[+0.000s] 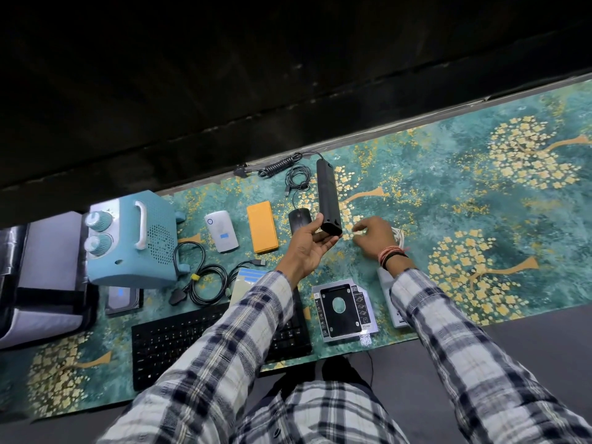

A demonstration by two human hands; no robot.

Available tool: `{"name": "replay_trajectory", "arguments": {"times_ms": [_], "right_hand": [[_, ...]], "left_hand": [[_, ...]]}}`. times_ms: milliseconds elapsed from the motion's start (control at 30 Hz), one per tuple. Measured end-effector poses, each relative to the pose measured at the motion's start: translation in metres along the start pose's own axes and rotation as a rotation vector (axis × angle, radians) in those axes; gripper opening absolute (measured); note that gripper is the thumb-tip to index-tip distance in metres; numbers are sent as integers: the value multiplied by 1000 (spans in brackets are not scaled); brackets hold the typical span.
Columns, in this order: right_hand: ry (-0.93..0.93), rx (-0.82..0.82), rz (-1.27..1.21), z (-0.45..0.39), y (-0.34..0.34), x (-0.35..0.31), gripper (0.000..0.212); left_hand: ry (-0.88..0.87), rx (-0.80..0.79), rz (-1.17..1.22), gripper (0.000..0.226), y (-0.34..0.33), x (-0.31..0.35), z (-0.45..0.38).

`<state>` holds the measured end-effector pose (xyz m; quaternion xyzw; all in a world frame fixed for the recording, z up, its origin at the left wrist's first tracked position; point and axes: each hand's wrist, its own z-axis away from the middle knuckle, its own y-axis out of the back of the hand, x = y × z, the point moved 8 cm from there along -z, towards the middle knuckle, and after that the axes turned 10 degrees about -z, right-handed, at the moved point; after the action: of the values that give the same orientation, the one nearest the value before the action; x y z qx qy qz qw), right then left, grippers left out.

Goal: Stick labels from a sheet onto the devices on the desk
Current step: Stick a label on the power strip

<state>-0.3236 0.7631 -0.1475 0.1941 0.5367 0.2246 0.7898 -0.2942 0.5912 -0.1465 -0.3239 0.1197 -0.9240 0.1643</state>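
Note:
My left hand grips the near end of a long black power strip, which points away from me; its coiled cord runs to a plug at the desk's far edge. Just right of the strip's near end, my right hand hovers with fingers curled together over the patterned mat; whether a label sits between the fingertips I cannot tell. The label sheet, pale with blue stickers, lies partly under my left sleeve. A silver device and a hard drive each carry a blue label.
A black mouse and an orange power bank lie left of the strip. A teal appliance and a grey bag stand at left. Near me are a black keyboard, a drive caddy, cables and a white device.

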Motion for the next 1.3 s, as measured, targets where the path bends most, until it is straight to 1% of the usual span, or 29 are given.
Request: {"name": "replay_trajectory", "arguments": {"times_ms": [67,133,200,233,333,500,767,867,1000,1100,1200,1300], "right_hand": [[-24,92,-156,0,12,-4,10],[2,128,-316,0,20,-12,4],[34,74,-418,-4,20,-21,4],[48,37,-430,-6,19,-26,4],[106,-29,-382,-13,19,-42,9],[132,-97,-243,-18,16,-59,11],[222,-259,2,-17,2,-82,11],[241,-294,91,-19,-2,-86,12],[257,-302,164,-20,-6,-91,12],[268,-281,165,-21,-5,-94,13],[258,-210,84,-23,3,-94,17],[187,-139,-63,-24,16,-88,23]], "left_hand": [[-1,5,1,36,1,0,0],[-4,6,-4,38,1,1,0],[-7,13,-12,41,2,1,0],[-9,18,-15,45,3,0,0],[-13,23,-19,48,3,1,1],[-7,19,-38,29,2,4,1],[5,-7,-66,23,-3,4,4],[14,-5,-70,23,-3,3,4],[23,1,-78,23,-2,3,4],[20,0,-72,22,-2,3,5],[14,3,-71,22,0,5,4],[12,10,-72,22,0,6,3]]}}
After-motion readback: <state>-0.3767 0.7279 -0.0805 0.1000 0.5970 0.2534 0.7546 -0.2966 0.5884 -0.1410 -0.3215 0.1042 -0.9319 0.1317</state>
